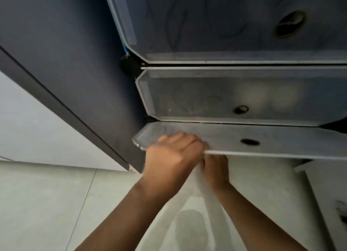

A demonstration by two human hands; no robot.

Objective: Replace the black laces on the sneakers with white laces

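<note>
Barely started: left hand (169,156) gripped the bottom cabinet door (262,140), right hand (216,168) curled under its edge, grip unclear; no sneakers/laces visible.

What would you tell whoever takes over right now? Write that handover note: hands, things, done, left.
Left hand: grips the edge of the bottom door of the shoe cabinet, which is swung out.
Right hand: under that door edge, fingers hidden; grip unclear.
Things: no sneakers or laces clearly in view. Pale rounded shapes show behind the closed middle door; a dim shape shows through the panel below the hands.
Done: the bottom door is open.
Left: get the sneakers out, strip the black laces, thread the white.
</note>
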